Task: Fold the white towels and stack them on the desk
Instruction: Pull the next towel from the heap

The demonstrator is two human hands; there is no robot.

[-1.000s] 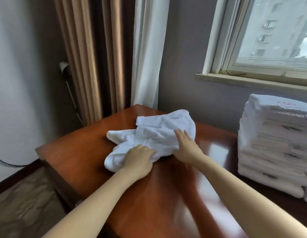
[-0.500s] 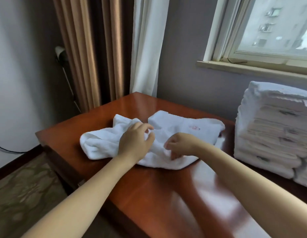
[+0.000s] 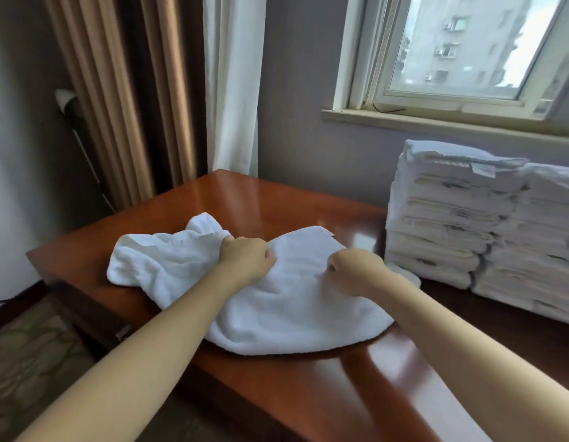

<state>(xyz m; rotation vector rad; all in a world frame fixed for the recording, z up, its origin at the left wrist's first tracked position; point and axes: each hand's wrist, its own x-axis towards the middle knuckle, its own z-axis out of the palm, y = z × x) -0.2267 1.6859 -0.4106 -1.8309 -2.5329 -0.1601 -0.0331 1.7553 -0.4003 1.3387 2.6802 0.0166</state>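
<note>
- A glossy reddish-brown wooden desk (image 3: 276,393) fills the near and middle ground. Two bare forearms reach over its near edge.
- Patterned brown-green carpet (image 3: 31,355) lies on the floor off the desk's left side.
- A loose, rumpled white terry towel (image 3: 286,301) lies on the middle of the desk top. Its smoother part is spread toward the desk's near edge, and a crumpled part is bunched toward the desk's left corner.
- The left hand (image 3: 246,260) sits on the towel at about the desk's middle, with its fingers curled tight around a gathered fold of cloth.
- The right hand (image 3: 353,271) rests on the towel just to the right of it, toward the desk's right side. It is knuckles up, with the fingers curled under and pinching the cloth.
- A tall stack of folded white towels (image 3: 442,218) stands on the desk's far right. A second, similar stack (image 3: 547,250) touches it on the side nearer the desk's right end. One edge of the loose towel reaches the foot of the first stack.
- Behind the desk's far left corner hang pleated tan curtains (image 3: 117,90) and a sheer white curtain (image 3: 232,81).
- Above the desk's far right edge is a white-framed window (image 3: 366,59), with a pale apartment block beyond the glass.
</note>
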